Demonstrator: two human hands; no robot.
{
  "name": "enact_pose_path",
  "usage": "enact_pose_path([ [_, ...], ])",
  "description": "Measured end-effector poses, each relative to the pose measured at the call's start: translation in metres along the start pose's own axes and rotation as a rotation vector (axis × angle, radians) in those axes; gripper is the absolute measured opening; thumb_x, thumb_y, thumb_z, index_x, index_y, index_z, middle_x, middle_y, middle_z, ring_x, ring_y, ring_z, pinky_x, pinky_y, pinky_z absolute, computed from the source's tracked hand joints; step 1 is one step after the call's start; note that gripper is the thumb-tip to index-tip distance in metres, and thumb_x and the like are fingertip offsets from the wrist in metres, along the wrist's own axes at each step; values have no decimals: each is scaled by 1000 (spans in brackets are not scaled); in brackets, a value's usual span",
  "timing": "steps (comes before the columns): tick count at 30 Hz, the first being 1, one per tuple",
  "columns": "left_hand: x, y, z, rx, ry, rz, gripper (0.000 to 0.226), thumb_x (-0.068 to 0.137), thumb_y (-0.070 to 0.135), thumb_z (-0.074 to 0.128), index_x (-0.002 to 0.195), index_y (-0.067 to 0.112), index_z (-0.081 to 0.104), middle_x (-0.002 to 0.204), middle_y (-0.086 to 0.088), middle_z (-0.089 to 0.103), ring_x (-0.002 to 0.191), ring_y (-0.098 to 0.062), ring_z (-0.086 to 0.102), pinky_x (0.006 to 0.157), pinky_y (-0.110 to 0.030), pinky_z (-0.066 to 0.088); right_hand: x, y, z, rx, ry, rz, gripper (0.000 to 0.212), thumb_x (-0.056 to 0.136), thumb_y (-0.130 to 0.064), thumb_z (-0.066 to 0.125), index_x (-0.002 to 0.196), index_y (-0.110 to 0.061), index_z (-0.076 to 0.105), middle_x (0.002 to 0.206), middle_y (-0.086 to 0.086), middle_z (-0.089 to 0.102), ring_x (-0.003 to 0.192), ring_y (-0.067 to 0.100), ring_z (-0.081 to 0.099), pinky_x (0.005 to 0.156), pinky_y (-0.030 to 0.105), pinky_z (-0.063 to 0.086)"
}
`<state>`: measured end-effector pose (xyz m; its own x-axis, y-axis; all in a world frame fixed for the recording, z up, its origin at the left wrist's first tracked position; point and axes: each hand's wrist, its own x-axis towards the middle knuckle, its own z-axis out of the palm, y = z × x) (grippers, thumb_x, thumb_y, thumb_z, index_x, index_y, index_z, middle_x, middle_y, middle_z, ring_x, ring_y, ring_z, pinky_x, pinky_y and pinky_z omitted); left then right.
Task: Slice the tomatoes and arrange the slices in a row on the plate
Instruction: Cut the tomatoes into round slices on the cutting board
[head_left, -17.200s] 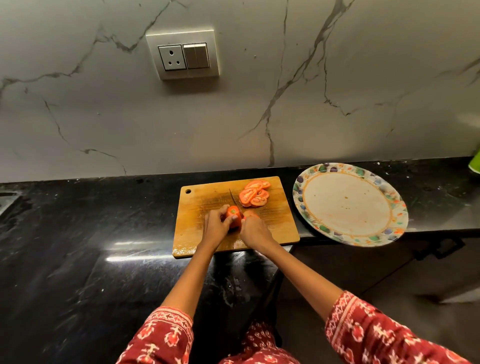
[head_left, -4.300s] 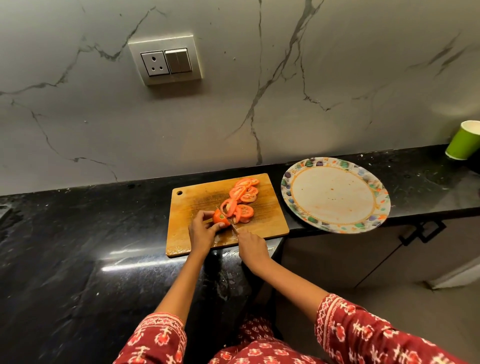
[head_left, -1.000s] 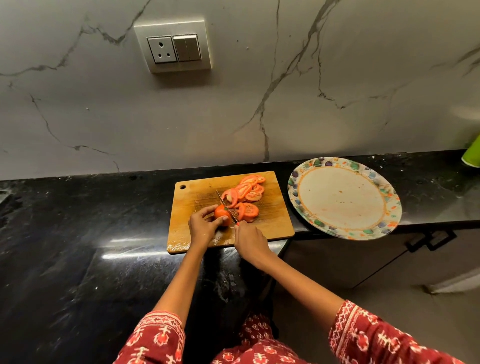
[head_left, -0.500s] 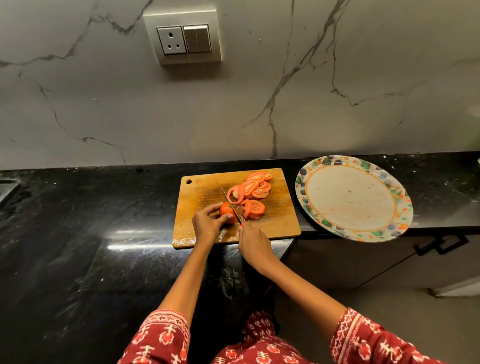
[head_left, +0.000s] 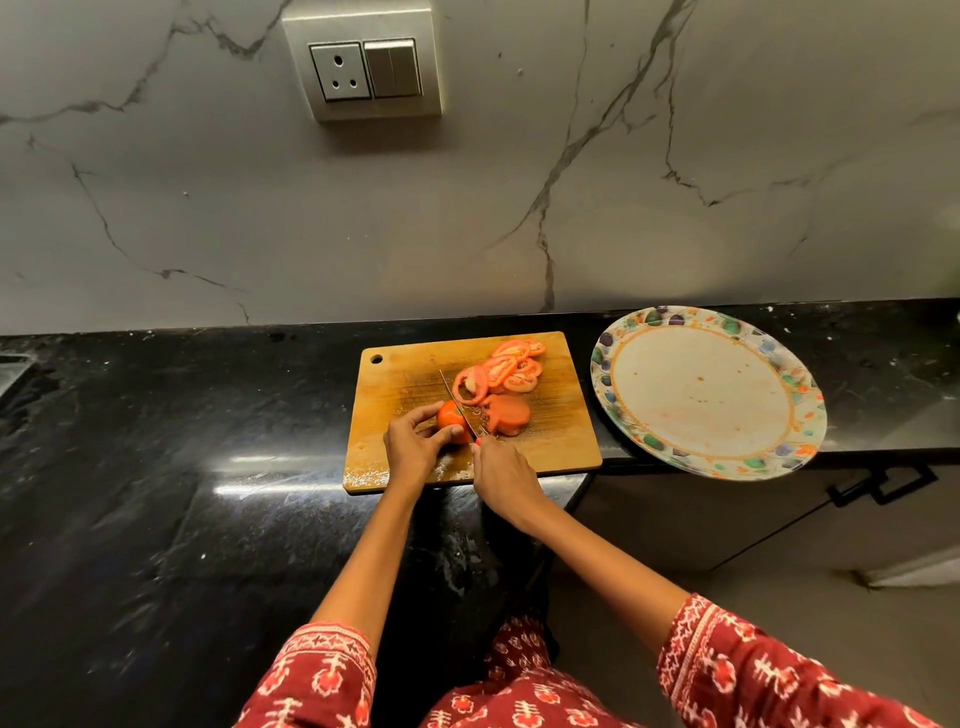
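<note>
A wooden cutting board (head_left: 561, 441) lies on the black counter. My left hand (head_left: 413, 447) grips the remaining end piece of a tomato (head_left: 451, 417) on the board. My right hand (head_left: 501, 473) holds a thin knife (head_left: 457, 402) whose blade stands against the right side of that piece. Several cut slices (head_left: 506, 371) lie in a pile toward the board's far right, and freshly cut slices (head_left: 506, 414) lie just right of the blade. A round plate (head_left: 706, 392) with a floral rim sits to the right with no slices on it.
The plate overhangs the front edge of the black counter (head_left: 156, 467). A marble wall with a socket and switch panel (head_left: 363, 67) rises behind. A cabinet handle (head_left: 883, 486) shows below the counter at the right.
The knife has kept working through the tomato piece. The camera has shifted slightly; the board, plate and slice pile hold the same arrangement.
</note>
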<state>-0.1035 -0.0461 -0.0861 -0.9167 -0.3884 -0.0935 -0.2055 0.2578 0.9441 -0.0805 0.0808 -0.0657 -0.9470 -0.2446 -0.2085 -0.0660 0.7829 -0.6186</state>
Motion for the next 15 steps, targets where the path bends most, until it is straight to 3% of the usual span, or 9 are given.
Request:
enact_pose_path([
  [4,-2,1,-1,-3,-3,0,43,67,3,78,108,3,65,109,-11,66,99,-18,61,78,-23,48,7,-1,-3,18,-39,-21,33,102,-24,29,107,1,51,106,25,60,100,40,56,71,36,37],
  [15,3,3,-6,4,-26,-6,41,65,0,79,104,2,67,106,-14,67,94,-21,64,84,-32,52,2,2,4,-101,-28,-10,33,103,-24,26,114,-1,47,114,22,57,107,38,53,74,37,36],
])
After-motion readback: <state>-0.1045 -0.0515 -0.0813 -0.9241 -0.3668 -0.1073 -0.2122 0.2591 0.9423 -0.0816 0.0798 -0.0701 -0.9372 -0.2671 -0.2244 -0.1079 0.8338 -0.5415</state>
